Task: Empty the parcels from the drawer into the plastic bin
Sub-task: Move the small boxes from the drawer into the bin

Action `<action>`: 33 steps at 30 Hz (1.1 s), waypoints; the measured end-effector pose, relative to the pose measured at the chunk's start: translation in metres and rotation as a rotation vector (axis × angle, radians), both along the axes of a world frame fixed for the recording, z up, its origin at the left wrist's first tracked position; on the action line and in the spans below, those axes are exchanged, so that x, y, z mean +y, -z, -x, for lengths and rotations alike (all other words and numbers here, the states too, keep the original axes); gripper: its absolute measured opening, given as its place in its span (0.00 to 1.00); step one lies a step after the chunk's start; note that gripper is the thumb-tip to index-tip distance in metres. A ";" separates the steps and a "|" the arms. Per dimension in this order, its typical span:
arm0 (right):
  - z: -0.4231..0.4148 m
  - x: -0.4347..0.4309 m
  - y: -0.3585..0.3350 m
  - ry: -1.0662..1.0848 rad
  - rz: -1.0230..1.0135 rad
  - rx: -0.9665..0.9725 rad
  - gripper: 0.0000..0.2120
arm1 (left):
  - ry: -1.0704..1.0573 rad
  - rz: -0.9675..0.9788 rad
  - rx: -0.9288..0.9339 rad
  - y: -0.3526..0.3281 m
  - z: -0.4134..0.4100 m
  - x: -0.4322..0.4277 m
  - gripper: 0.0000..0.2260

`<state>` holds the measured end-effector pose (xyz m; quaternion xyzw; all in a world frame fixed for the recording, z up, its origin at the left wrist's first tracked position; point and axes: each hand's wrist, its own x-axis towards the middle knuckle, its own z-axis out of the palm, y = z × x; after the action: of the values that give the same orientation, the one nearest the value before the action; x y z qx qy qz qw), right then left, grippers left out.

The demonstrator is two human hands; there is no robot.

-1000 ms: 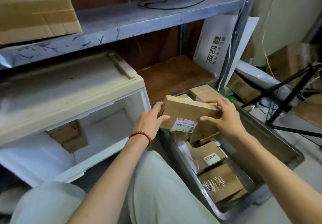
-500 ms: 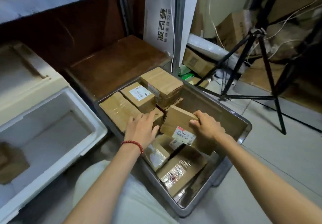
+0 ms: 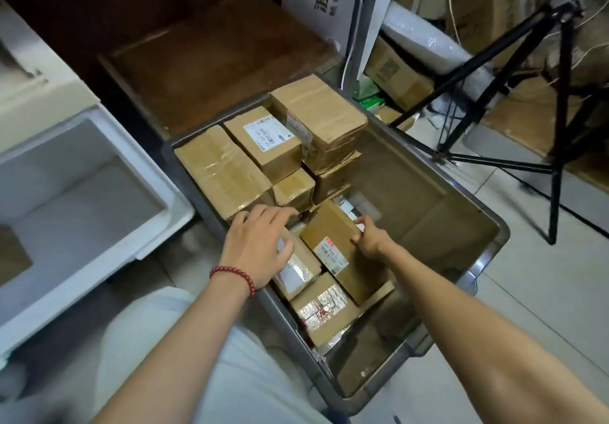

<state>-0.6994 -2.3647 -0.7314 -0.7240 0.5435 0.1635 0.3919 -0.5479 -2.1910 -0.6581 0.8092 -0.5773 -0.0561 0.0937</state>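
Since the right hand [image 3: 365,237] pinches the parcel [image 3: 339,252] by its right edge, it's nearer; parcel sits mid bin [image 3: 494,226], long side near-to-far, left hand [image 3: 260,245] spread flat on boxes [image 3: 296,270] by the left edge.

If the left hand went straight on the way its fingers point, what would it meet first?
Probably the small tape-wrapped brown cardboard parcel just ahead of the left hand, inside the grey plastic bin. Depth is unclear, so the hand could pass above it instead.
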 end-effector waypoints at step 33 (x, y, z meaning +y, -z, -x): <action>-0.015 0.042 -0.054 -0.364 0.618 0.012 0.27 | 0.037 -0.046 -0.232 -0.019 -0.005 0.026 0.25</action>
<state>-0.6847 -2.3232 -0.6771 -0.8924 0.4317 0.0626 0.1155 -0.5428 -2.1646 -0.6394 0.8013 -0.5978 0.0228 0.0068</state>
